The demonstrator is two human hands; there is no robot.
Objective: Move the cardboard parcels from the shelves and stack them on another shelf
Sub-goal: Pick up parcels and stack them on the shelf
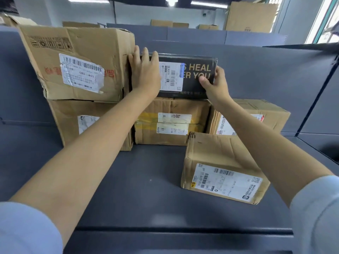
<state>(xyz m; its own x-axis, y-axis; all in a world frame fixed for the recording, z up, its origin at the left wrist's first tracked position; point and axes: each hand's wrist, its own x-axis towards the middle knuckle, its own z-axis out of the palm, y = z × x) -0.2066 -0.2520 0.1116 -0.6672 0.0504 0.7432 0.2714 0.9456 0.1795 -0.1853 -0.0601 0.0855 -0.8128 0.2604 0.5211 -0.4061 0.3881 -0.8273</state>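
A black parcel (194,77) with gold lettering and a white label stands on top of a taped brown parcel (170,125) at the back of the grey shelf (146,189). My left hand (145,70) lies flat over the black parcel's left end, fingers over its top edge. Gripping its right end is my right hand (213,83), thumb on the front face. To the left, a large dented brown box (77,61) rests on another brown box (88,123). One more brown parcel (256,114) sits at the back right.
A small brown parcel (222,167) with a white label lies on the shelf in front, right of centre. Grey shelf walls rise behind and at the right. More cardboard boxes (251,17) stand on distant shelving.
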